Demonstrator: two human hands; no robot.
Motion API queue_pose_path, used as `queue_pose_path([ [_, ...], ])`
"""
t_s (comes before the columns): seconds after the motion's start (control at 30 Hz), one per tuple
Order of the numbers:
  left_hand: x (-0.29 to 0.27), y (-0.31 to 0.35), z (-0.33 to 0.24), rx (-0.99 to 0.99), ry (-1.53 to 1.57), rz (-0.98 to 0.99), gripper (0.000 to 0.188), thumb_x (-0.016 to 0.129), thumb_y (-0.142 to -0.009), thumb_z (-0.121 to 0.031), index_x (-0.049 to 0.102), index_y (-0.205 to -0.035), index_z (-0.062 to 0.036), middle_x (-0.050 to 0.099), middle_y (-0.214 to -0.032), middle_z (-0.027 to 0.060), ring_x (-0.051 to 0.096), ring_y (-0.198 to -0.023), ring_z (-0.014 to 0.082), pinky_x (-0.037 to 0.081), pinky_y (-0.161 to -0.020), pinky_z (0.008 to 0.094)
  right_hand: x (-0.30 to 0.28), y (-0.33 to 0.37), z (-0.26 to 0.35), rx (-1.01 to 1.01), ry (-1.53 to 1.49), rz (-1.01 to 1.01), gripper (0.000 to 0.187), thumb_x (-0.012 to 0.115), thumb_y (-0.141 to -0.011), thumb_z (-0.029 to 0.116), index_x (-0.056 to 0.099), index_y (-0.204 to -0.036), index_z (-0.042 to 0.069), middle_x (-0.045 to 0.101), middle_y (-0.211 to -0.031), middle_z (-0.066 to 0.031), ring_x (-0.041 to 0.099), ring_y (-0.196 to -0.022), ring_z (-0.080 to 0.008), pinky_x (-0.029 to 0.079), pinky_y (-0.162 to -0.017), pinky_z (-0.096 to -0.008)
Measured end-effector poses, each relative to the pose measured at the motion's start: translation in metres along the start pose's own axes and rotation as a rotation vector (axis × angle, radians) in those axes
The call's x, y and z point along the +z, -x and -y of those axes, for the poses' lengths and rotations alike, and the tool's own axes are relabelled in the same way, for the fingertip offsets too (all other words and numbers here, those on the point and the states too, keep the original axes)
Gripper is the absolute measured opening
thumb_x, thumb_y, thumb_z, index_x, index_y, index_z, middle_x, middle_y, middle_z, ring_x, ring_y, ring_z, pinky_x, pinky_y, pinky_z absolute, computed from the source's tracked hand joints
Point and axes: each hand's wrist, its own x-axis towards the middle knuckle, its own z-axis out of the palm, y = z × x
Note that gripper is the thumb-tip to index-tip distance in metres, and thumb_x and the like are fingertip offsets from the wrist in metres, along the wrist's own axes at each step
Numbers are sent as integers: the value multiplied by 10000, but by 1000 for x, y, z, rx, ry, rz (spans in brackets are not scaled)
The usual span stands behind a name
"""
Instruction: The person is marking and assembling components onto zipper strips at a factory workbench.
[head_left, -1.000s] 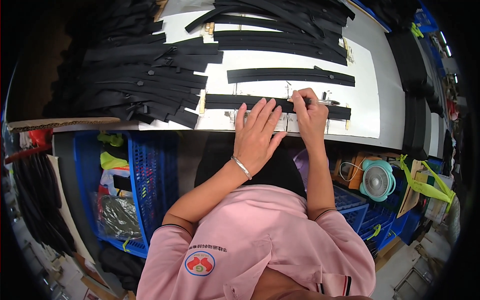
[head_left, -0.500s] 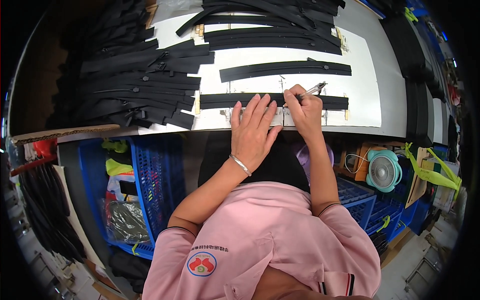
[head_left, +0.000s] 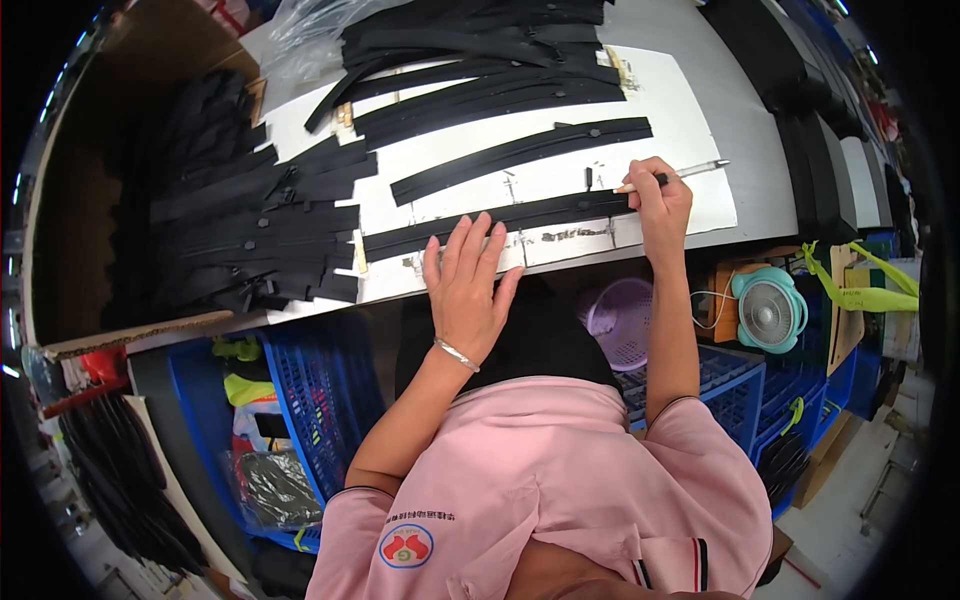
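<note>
A black zipper strip [head_left: 560,208] lies across the white marked board [head_left: 690,190] along the table's near side. My left hand [head_left: 465,290] rests with fingers spread, its fingertips touching the strip left of its middle. In my right hand [head_left: 662,205] a clear-barrelled pen [head_left: 706,167] is pinched, its tip at the strip's right part. The fingers hide the strip's right end. Beyond it lies another black zipper strip [head_left: 525,160], with a gap of bare board between the two.
Many black zipper strips [head_left: 250,225] are heaped at the left in a cardboard box [head_left: 75,210]. More strips [head_left: 480,95] lie at the board's far side. Black blocks [head_left: 815,180] stand at the right. Below the table are a blue crate [head_left: 325,400], a purple basket [head_left: 622,325] and a small fan [head_left: 770,310].
My right hand has moved right along the near strip with the pen, from past its middle to near its right end. My left hand stays on the strip. The whole view has tilted.
</note>
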Motion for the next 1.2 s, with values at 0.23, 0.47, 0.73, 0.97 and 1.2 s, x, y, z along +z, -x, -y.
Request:
queue_pose_path([
  [0.23, 7, -12, -15, 23, 49, -55, 464, 755, -879, -243, 644, -1299, -81, 591, -1383, 91, 489, -1341, 297, 238, -1169, 531, -14, -5, -30, 8, 100, 20, 252, 628, -986, 176, 668, -806, 4, 580, -647, 13, 472, -598, -35, 356, -545, -213],
  [0.47, 58, -71, -55, 178, 259, -88, 234, 728, -871, -135, 711, -1093, -63, 660, -1170, 63, 568, -1150, 270, 336, -1103, 500, -10, -4, -24, -20, 158, 59, 254, 645, -987, 181, 684, -820, -7, 602, -644, 7, 503, -599, -34, 381, -530, -225],
  [0.73, 68, -82, -62, 176, 205, -108, 149, 741, -848, -89, 747, -991, -47, 690, -1090, 57, 601, -1038, 265, 402, -1014, 439, -9, -5, -27, -14, 269, 104, 269, 650, -985, 158, 676, -812, -46, 629, -697, 6, 503, -603, -34, 380, -528, -226],
  [0.97, 71, -80, -62, 196, 168, -127, 132, 743, -838, -74, 743, -969, -55, 689, -1084, 51, 598, -1033, 265, 410, -988, 419, -7, -3, -38, -221, 357, 53, 264, 650, -976, 254, 683, -818, 45, 558, -576, -74, 494, -478, -150, 394, -488, -307],
  [1.2, 72, -78, -62, 197, 168, -144, 130, 739, -834, -72, 745, -963, -57, 690, -1086, 41, 597, -1037, 260, 409, -984, 410, -15, 0, -33, -160, 279, 138, 224, 645, -934, 186, 686, -784, 25, 579, -585, -74, 520, -490, -141, 401, -497, -304],
])
